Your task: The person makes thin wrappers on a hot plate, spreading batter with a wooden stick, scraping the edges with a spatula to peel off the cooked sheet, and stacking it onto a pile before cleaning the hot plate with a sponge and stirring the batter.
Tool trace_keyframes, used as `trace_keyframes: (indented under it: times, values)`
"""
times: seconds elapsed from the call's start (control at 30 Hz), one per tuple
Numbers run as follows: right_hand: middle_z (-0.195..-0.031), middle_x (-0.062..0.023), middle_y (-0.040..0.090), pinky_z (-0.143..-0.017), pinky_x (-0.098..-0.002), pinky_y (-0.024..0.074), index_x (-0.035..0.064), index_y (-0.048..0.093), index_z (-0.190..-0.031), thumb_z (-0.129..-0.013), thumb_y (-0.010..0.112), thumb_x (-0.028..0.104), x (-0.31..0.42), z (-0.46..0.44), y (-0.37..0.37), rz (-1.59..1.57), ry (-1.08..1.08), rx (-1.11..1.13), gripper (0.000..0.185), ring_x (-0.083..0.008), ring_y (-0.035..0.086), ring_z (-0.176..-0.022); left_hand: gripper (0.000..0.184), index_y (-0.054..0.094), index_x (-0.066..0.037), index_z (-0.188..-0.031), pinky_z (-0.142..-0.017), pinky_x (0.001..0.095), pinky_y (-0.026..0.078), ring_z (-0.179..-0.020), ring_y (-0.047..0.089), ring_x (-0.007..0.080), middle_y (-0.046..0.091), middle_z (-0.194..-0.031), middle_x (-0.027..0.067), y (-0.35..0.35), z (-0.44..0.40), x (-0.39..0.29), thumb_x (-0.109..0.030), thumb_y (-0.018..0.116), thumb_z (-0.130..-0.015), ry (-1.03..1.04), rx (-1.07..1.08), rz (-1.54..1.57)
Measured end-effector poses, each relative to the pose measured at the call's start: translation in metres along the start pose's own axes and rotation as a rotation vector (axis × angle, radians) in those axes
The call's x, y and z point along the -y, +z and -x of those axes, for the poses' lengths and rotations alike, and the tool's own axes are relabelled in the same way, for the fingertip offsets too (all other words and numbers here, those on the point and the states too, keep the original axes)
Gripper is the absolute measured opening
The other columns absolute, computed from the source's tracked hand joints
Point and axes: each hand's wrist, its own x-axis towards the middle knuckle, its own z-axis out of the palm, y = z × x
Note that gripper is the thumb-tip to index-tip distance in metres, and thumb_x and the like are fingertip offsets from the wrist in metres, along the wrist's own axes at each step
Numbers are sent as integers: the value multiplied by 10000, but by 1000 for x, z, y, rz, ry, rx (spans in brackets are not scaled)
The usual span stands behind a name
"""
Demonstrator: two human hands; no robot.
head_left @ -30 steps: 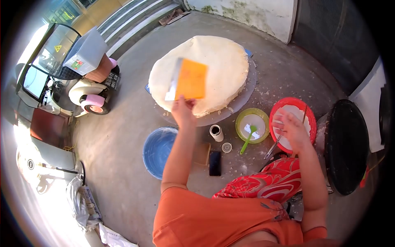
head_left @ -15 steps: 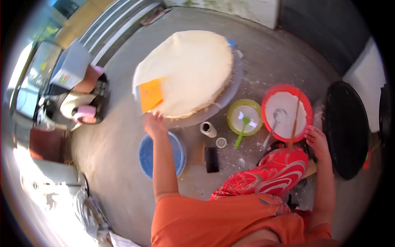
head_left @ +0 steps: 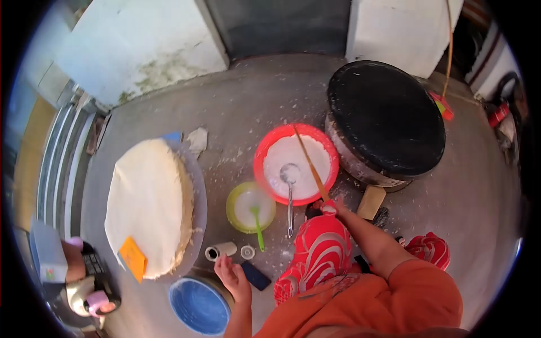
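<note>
My right hand (head_left: 335,208) is at the near end of a thin wooden stick (head_left: 311,164), by my knee, its fingers closed round that end and partly hidden. The stick slants over a red basin (head_left: 258,167) of white batter-like liquid, where a metal ladle (head_left: 290,197) rests. My left hand (head_left: 232,277) hangs bare, fingers loosely apart, above the floor near a blue basin (head_left: 194,307), a white bottle (head_left: 224,249) and a dark phone (head_left: 255,275). A yellow-green bowl (head_left: 231,208) with pale liquid holds a green spoon (head_left: 256,222).
At left lies a thick round stack of cream-white sheets (head_left: 147,205), with an orange flat piece (head_left: 132,258) on its edge. A large drum with a black round top (head_left: 386,118) stands at right. A small round lid (head_left: 247,252) and a wooden block (head_left: 371,203) are on the floor.
My view has swung right. My left hand has left the orange piece by the white stack. My right hand has moved from beside the red basin to the stick's near end.
</note>
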Motion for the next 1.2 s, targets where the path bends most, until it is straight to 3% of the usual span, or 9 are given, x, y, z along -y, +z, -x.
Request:
trace_keyframes:
  times: [0.17, 0.23, 0.4, 0.57, 0.73, 0.87, 0.97, 1.03, 1.2]
  values:
    - [-685, -38, 580, -589, -295, 466, -26, 534, -975, -836, 547, 224, 35, 19, 3, -185, 12, 40, 286, -151, 582, -648, 370, 498, -27, -1128, -779, 252, 414, -986, 481, 181, 390, -1188, 99, 26, 4, 6, 74, 480, -773, -52, 166, 15]
    - [-805, -191, 615, -684, -444, 453, 40, 570, -902, -844, 472, 247, 109, 52, -8, 425, -320, -278, 237, -362, 590, -767, 343, 526, -2, -1073, -768, 250, 411, -975, 489, 191, 424, -1151, 119, 39, 7, 11, 87, 487, -744, -72, 197, 54]
    - [-775, -156, 610, -585, -474, 458, 133, 449, -1133, -805, 436, 122, 244, 91, -99, 881, -591, -694, 329, -371, 585, -672, 331, 536, -15, -1062, -758, 243, 409, -972, 489, 186, 426, -1142, 113, 59, 9, 5, 74, 487, -746, -148, 317, 105]
    - [-889, -188, 611, -655, -453, 472, 207, 412, -1220, -866, 343, 192, 256, 41, -200, 421, -75, -1216, 361, -368, 592, -813, 296, 541, -13, -1050, -743, 256, 420, -967, 493, 194, 431, -1149, 115, 72, 5, 15, 36, 483, -763, -127, 369, 93]
    - [-878, -166, 607, -683, -422, 463, 229, 503, -1152, -840, 461, 196, 258, 120, -99, 1092, -583, -245, 316, -353, 585, -776, 296, 539, -12, -1046, -753, 251, 424, -975, 499, 197, 436, -1161, 118, 88, -2, 13, 46, 490, -761, -149, 455, 105]
    - [-787, -174, 598, -627, -357, 470, 87, 506, -1114, -850, 458, 104, 215, 109, -139, 419, -741, -747, 269, -285, 595, -671, 285, 539, -11, -1044, -767, 249, 432, -970, 511, 189, 451, -1143, 106, 88, 0, 12, 52, 480, -772, -202, 459, 175]
    - [-786, -130, 606, -572, -349, 458, 61, 509, -1104, -862, 430, 110, 188, 129, -201, -166, -188, -1078, 260, -247, 579, -641, 276, 540, -9, -1045, -770, 258, 439, -965, 517, 184, 458, -1127, 100, 85, 6, 18, 45, 476, -783, -248, 429, 194]
    - [-861, -200, 603, -634, -446, 440, 53, 493, -1105, -865, 396, 142, 141, 133, -208, 199, -268, -1427, 273, -387, 578, -778, 275, 539, -8, -1047, -766, 263, 442, -961, 518, 183, 457, -1124, 99, 85, 9, 25, 41, 480, -783, -272, 449, 180]
    - [-774, -129, 588, -607, -311, 457, 99, 467, -1131, -849, 447, 89, 133, 225, -100, 570, -416, -339, 283, -238, 556, -643, 252, 544, -5, -1032, -747, 262, 451, -950, 518, 170, 459, -1117, 97, 102, 8, 31, 26, 490, -787, -188, 511, 194]
